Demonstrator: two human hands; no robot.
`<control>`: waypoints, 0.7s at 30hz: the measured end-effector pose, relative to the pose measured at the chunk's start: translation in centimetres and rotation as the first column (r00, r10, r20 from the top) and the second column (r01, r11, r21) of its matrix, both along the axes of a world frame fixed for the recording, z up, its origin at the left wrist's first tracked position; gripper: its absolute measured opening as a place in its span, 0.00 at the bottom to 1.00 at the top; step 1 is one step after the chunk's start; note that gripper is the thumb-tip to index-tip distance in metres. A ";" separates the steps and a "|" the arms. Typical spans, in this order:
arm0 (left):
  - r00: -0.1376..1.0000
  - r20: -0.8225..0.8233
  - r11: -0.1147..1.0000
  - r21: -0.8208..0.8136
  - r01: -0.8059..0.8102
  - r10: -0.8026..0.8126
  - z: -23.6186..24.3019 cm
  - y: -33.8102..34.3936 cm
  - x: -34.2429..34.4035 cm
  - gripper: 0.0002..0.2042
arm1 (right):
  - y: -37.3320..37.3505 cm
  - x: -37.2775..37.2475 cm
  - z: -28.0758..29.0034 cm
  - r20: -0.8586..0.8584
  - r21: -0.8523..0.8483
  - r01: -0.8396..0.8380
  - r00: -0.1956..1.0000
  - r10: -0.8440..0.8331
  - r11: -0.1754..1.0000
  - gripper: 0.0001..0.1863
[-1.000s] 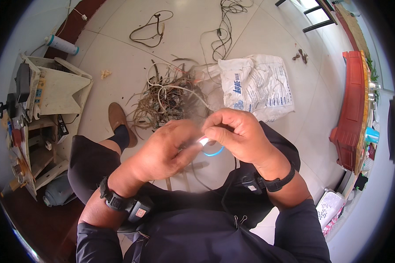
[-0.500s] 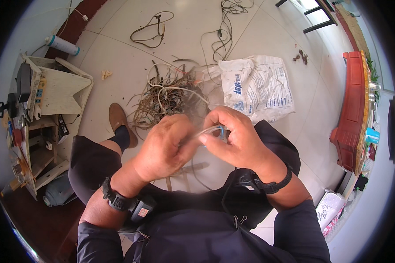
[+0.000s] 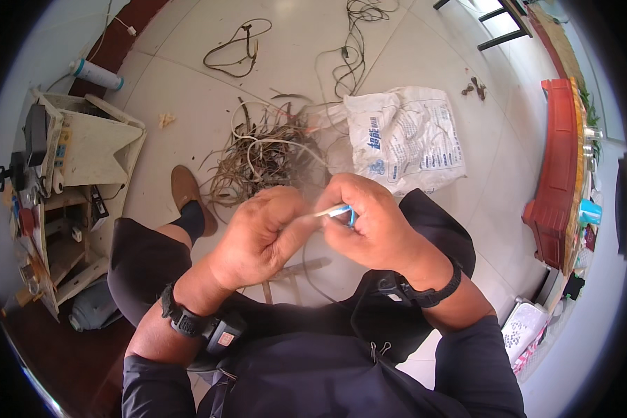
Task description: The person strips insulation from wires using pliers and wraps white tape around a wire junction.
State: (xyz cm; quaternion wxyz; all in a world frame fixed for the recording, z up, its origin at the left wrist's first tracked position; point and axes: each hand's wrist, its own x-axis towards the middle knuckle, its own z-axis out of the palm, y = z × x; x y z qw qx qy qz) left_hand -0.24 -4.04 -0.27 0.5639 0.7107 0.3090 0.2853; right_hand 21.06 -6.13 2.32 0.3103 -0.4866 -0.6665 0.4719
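Observation:
Close together above my lap, both hands are closed on a short piece of wire [image 3: 333, 211], pale at one end and blue toward the other. My left hand [image 3: 261, 226] pinches the pale end between thumb and curled fingers. The blue part bends into a small loop inside the curled fingers of my right hand [image 3: 373, 221]. How far the wire runs inside each fist is hidden. Beyond my hands, a tangled heap of old cables [image 3: 258, 159] lies on the floor, with thicker white strands on top.
Right of the heap lies a crumpled white plastic sack [image 3: 414, 143]. Loose cables [image 3: 240, 56] and a longer dark cord [image 3: 348, 66] are farther off. A worn white cabinet [image 3: 94, 146] stands left, a red wooden piece of furniture [image 3: 561, 174] right. Sticks [image 3: 296, 272] lie below my hands.
The wire between my hands has gone from a pale bowed strand to a straighter piece with more blue showing. Both hands have stayed nearly in place.

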 end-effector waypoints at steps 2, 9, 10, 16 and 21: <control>0.999 -0.044 0.995 0.099 0.007 -0.002 0.0 0.1 0.1 0.07 | -0.1 -0.1 -0.5 -0.013 0.045 -0.012 1.000 0.012 0.999 0.07; 0.997 -0.014 0.983 0.167 -0.070 0.074 -0.2 -0.1 0.4 0.06 | 0.5 0.2 0.3 -0.045 0.001 -0.008 0.999 0.008 1.000 0.06; 0.995 -0.042 0.972 0.222 -0.081 0.092 -0.1 0.0 0.2 0.06 | 0.7 0.4 0.2 -0.048 0.001 -0.009 0.999 0.009 1.000 0.06; 0.989 -0.070 0.947 0.303 -0.103 0.130 0.2 0.1 0.4 0.05 | 0.6 1.6 -0.8 -0.037 0.008 -0.040 0.998 0.040 0.999 0.08; 0.989 -0.006 0.967 0.210 -0.144 0.148 0.3 -0.2 0.3 0.07 | 0.4 1.0 -0.4 -0.089 -0.091 -0.024 0.996 0.016 0.996 0.08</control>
